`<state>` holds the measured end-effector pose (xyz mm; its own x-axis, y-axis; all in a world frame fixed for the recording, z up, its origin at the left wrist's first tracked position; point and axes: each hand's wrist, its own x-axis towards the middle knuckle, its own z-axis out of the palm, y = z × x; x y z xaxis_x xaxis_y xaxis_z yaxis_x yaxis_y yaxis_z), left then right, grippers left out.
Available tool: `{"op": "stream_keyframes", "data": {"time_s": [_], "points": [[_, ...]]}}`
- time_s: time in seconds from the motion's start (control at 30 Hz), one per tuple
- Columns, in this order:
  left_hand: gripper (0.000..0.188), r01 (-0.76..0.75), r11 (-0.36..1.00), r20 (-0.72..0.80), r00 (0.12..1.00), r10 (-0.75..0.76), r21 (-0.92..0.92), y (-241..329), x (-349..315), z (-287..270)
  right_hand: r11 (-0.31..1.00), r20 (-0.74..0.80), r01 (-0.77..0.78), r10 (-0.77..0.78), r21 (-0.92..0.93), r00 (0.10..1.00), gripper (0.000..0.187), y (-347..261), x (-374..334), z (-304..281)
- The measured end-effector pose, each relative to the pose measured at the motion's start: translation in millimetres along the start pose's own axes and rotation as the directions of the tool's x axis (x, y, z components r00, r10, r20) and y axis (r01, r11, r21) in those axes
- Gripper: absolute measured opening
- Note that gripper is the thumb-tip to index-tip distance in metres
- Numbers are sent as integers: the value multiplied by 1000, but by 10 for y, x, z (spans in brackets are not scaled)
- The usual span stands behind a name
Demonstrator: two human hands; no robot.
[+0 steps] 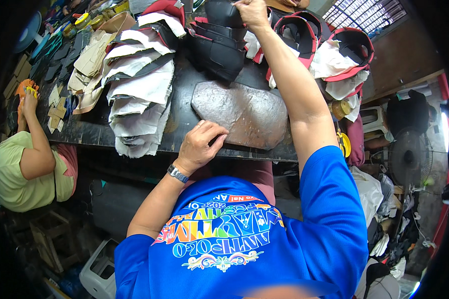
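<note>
At the top of the view my right hand (pixel 255 15) is closed on the edge of a black shoe upper (pixel 223 14). This piece sits at the far end of a stack of black shoe uppers (pixel 215 56) with some red edging. My left hand (pixel 200 143), with a metal watch on its wrist, rests by the near left edge of a dark, worn slab (pixel 244 112). Its fingers are loosely bent, the thumb is apart, and nothing shows in them. The slab lies flat on the black table (pixel 182 112) in front of me.
Left of the slab runs a long overlapping row of uppers with white cloth linings (pixel 139 102). Red-edged black uppers (pixel 351 50) stand at the far right. Tan cut pieces (pixel 87 67) lie farther left, where another person (pixel 30 164) works with an orange cloth. A fan (pixel 410 154) stands right.
</note>
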<state>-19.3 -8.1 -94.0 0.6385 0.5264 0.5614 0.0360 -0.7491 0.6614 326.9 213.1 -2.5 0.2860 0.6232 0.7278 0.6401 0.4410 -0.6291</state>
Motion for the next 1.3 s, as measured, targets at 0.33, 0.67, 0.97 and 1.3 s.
{"op": "stream_keyframes", "data": {"time_s": [0.33,0.67,0.97,1.3], "points": [[32,54,995,-80,995,-61,-84,15,-29,-23,829,-288,94,83,551,954,64,-1724,-215,-793],[96,16,525,-274,840,-468,-851,235,119,100,936,149,-206,169,287,974,85,-2644,-2341,-883],[43,117,17,94,872,-481,-993,-67,184,69,974,194,-217,226,-68,955,81,-2097,-2548,-1260],[50,260,-560,426,885,-188,-787,-318,323,-102,998,287,58,-52,-10,956,123,-2103,-2681,-799]]}}
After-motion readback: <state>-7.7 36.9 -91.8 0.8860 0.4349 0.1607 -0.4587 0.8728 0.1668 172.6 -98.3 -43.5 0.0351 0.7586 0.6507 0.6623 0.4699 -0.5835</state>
